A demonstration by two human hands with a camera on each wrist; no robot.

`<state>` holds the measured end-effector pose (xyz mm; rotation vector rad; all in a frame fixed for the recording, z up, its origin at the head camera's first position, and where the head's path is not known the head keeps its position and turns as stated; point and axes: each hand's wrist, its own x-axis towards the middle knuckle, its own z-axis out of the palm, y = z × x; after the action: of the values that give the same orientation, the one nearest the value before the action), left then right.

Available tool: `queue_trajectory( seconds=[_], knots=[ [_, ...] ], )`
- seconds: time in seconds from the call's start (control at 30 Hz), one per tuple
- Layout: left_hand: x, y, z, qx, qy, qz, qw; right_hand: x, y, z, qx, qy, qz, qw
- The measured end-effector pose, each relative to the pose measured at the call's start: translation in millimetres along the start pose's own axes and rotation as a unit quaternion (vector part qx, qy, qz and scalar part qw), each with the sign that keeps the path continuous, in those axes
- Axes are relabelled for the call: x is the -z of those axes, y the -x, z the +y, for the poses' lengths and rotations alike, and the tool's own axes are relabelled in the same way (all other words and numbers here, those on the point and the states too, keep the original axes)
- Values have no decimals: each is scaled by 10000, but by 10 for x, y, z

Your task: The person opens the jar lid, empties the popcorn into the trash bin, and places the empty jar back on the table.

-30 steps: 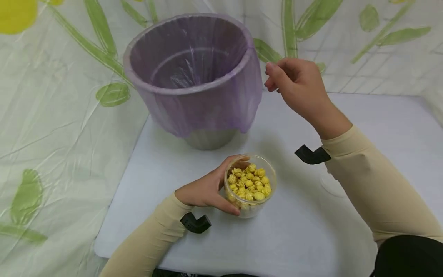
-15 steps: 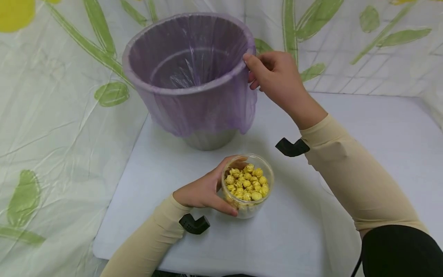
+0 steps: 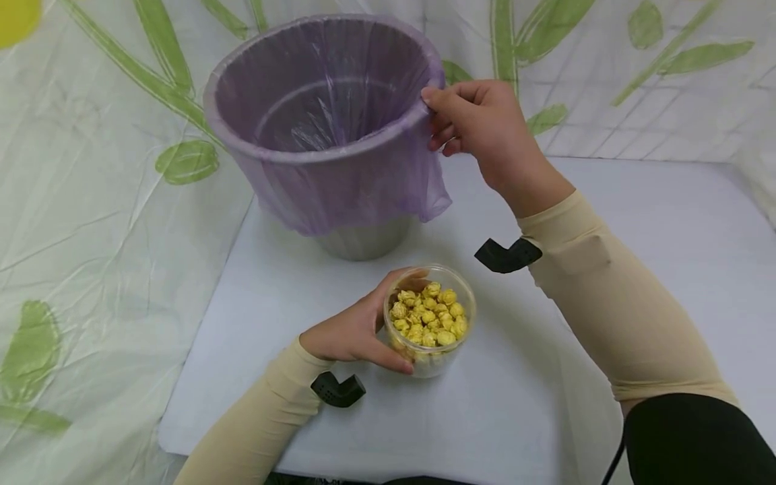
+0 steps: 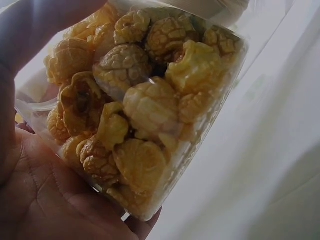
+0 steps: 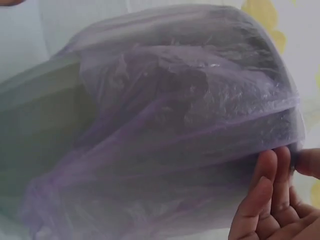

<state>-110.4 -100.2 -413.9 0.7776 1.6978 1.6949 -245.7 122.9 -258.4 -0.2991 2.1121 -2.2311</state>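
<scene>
My left hand (image 3: 354,330) grips a clear plastic jar (image 3: 432,367) from its left side, thumb in front and fingers behind. The jar has no lid and is filled with yellow popcorn (image 3: 427,315), seen close up through its wall in the left wrist view. Behind it stands a grey trash bin (image 3: 360,244) lined with a thin purple trash bag (image 3: 339,195), folded out over the rim. My right hand (image 3: 491,131) pinches the bag at the right side of that rim. In the right wrist view its thumb and fingertips (image 5: 267,162) meet at the rim's edge.
Both stand on a white table (image 3: 636,222), whose left edge runs close to the bin. A sheet (image 3: 103,222) printed with green leaves hangs at the back and left. Black wrist cameras (image 3: 508,256) stick out from both sleeves.
My right hand has moved left from beside the bin to its rim and taken hold of the bag. The bag's loose right edge has shifted upward. The left hand keeps holding the jar.
</scene>
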Motion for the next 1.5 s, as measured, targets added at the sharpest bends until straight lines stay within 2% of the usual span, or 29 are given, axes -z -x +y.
queue_trajectory(
  seconds=[0.07,0.2,0.43,0.7,0.93,1.07,1.17,1.23,1.4,1.5],
  knots=[
    [6,9,5,-25,-19,23,10000,-1,-4,8,-80,-260,-27,9996],
    [29,26,27,-126,-118,124,9998,-3,0,13,-140,-385,-45,9992],
    [111,113,156,-288,-158,565,9979,-39,-17,21,-205,-573,34,9981],
    [219,448,402,-533,-156,1147,9918,-117,-35,63,-275,-592,99,9978],
    [396,764,716,-469,-676,1610,9835,-116,-36,67,-243,-544,129,9981],
    [491,903,956,-672,-788,1929,9757,-116,-39,60,-286,-596,177,9977],
    [560,963,1143,-1119,-606,2136,9686,-113,-38,49,-313,-627,211,9973],
    [616,987,1255,-1492,-296,2205,9635,-115,-39,48,-307,-601,195,9975],
    [724,997,1509,-2166,574,2563,9403,-112,-34,60,-304,-475,153,9983],
    [742,941,1670,-2360,677,2876,9258,-101,-24,64,-276,-401,160,9987]
  ],
)
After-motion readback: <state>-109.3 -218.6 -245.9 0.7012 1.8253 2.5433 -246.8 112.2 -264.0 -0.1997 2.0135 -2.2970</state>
